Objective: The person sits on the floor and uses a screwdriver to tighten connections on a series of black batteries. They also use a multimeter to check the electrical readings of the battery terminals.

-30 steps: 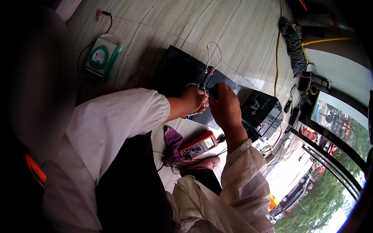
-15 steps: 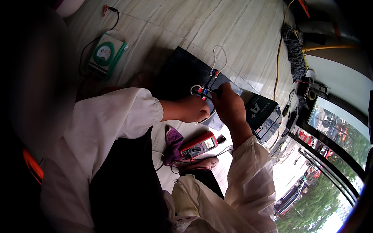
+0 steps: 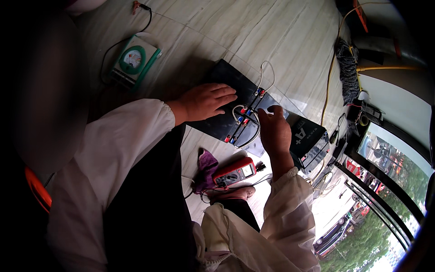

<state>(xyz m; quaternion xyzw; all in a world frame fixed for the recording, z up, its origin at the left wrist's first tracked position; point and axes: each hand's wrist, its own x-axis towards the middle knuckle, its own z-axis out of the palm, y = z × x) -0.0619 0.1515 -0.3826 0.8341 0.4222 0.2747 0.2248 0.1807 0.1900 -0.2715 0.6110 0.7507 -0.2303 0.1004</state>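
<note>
Dark block batteries point(image 3: 229, 77) stand together on the floor in front of me, with red and blue terminals point(image 3: 243, 111) joined by short pale cables point(image 3: 268, 64). Spread fingers and palm of my left hand point(image 3: 206, 102) rest on the dark top, left of the terminals. My right hand point(image 3: 275, 129) is curled just right of the terminals. A thin dark shape runs toward its thumb, but what its fingers hold is hidden. Beside that hand sits another dark battery point(image 3: 304, 131) with pale lettering.
A red multimeter point(image 3: 234, 172) lies near my foot point(image 3: 240, 193), beside a purple cloth point(image 3: 207, 167). At the far left is a green and white dial tester point(image 3: 132, 60) with a clip lead. Cables and a glass doorway point(image 3: 385, 186) are on the right.
My left hand has left the terminals and moved away and left onto the battery top, its fingers now spread. The right hand has shifted slightly right and nearer, staying beside the terminals.
</note>
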